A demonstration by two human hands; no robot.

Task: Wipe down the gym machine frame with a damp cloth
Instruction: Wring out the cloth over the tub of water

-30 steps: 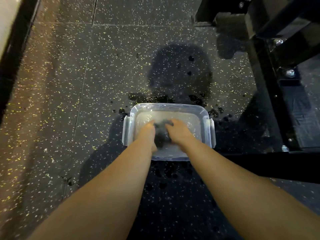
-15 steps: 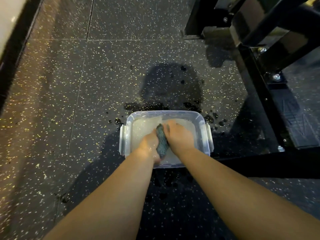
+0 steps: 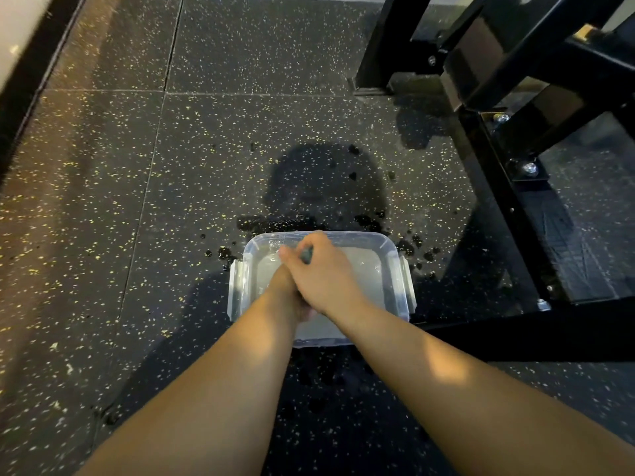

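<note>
A clear plastic tub [image 3: 395,269] holding water sits on the speckled rubber floor in front of me. Both hands are over it. My right hand [image 3: 323,273] lies on top and grips the dark grey-blue cloth [image 3: 307,256], of which only a small bit shows between the fingers. My left hand [image 3: 283,286] is mostly hidden under the right one and also grips the cloth. The black gym machine frame [image 3: 498,187] stands at the right, apart from my hands.
Dark water splashes [image 3: 364,219] dot the floor around the tub, and more lie in front of it [image 3: 319,376]. A black frame bar [image 3: 549,338] runs along the floor right of the tub. A wall base [image 3: 31,63] edges the far left.
The hands have risen out of the water and closed together; the right hand now crosses over the left, covering most of the cloth. The view has tilted up a little.
</note>
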